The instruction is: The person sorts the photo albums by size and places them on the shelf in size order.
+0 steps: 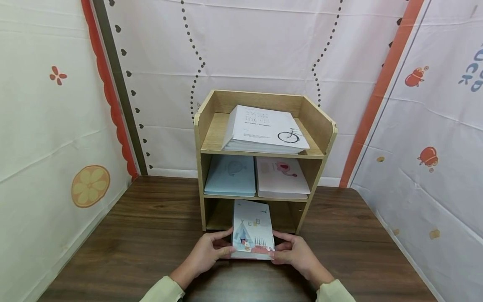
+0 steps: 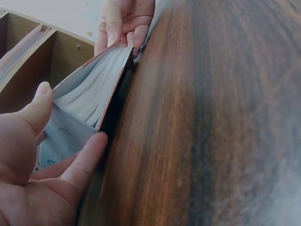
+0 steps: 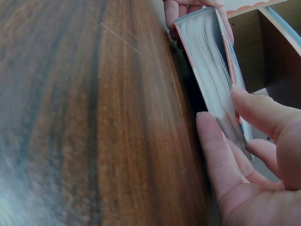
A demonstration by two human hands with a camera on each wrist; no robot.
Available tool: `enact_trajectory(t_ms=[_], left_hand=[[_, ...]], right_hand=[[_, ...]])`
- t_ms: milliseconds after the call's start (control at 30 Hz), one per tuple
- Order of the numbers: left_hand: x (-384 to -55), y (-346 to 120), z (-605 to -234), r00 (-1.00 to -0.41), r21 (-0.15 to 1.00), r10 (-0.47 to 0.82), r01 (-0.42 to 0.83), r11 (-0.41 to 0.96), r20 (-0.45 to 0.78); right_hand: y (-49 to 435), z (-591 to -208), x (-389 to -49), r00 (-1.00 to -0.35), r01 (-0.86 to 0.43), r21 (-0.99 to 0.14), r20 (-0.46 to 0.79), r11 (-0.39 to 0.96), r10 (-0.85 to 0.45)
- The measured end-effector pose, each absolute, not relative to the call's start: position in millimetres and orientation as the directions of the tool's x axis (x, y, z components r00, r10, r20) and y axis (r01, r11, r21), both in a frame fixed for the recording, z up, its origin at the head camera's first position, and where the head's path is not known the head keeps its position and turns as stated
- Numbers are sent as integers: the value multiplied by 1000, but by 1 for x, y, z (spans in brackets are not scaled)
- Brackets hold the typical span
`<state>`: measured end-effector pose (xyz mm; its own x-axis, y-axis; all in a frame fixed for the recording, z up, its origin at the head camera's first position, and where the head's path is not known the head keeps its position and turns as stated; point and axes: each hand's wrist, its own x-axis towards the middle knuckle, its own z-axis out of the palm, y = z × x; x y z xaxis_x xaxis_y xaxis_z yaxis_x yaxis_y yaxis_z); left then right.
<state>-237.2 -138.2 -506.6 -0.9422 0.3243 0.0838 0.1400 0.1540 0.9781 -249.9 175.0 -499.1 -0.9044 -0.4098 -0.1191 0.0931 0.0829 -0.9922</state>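
Observation:
A thick book (image 1: 252,226) with a tent drawing on its pale cover lies flat, its far end inside the bottom compartment of a small wooden shelf (image 1: 201,167). My left hand (image 1: 205,251) grips its left side, which the left wrist view shows as a grey-blue spine (image 2: 70,129) between thumb and fingers. On the other side, my right hand (image 1: 298,256) holds the near right corner, thumb at the cover and fingers low along the page edges (image 3: 204,66). The book's front edge sticks out toward me, low over the dark wooden table (image 1: 158,209).
On the middle shelf lie a blue folder-like book (image 1: 231,176) and a pink one (image 1: 283,178), side by side. A thick white book (image 1: 268,128) with a bicycle drawing rests on top. Printed cloth (image 1: 260,46) hangs behind and at both sides.

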Motion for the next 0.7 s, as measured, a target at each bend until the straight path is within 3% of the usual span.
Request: enact_trajectory(t_ms=[700], left_hand=[[-239,-135,-502,-954,980,294,111,166,59]], right_hand=[[176,-496,-252,-911,99,-990,-129,98,-392]])
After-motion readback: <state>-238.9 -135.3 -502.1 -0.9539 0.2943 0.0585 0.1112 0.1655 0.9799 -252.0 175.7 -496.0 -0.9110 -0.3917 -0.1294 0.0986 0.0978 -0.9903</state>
